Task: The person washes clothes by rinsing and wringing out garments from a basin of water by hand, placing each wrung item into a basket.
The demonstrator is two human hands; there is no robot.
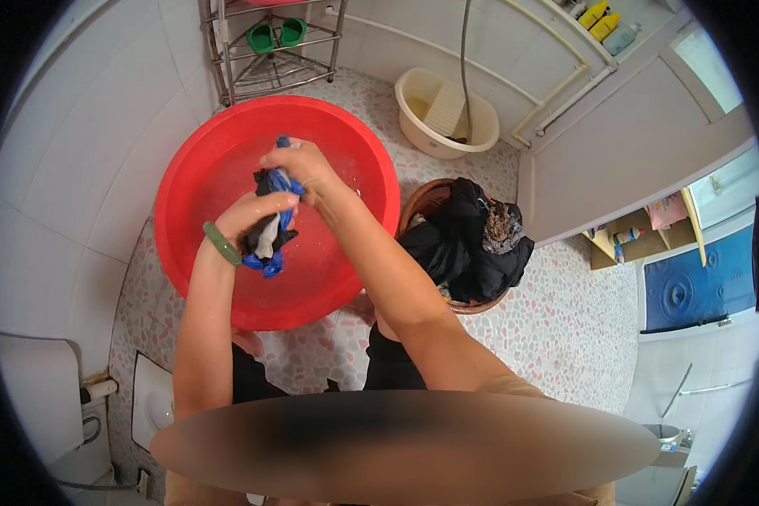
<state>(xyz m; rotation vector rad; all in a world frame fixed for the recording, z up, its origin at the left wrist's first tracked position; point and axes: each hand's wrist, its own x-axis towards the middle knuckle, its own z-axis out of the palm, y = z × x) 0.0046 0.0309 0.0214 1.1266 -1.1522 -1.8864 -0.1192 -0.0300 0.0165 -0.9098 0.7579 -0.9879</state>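
Observation:
A bundle of wet blue, black and white cloth [269, 239] is squeezed between my two hands, above a large red plastic basin [379, 145]. My left hand [250, 215], with a green bangle [222, 244] at its wrist, grips the lower part of the bundle. Farther up, my right hand [302, 163] is closed around its upper end, where a blue tip pokes out past the fingers. Clouded water [319, 265] lies in the basin beneath. Most of the fingers are hidden by the cloth and by the backs of my hands.
Right of the basin stands a brown basket [417, 202] heaped with dark clothes [455, 240]. Behind it is a cream tub [408, 123] holding a washboard [446, 107] and a hose [464, 69]. A metal corner rack [335, 38] carries green slippers [261, 39]. A door [626, 145] stands at right.

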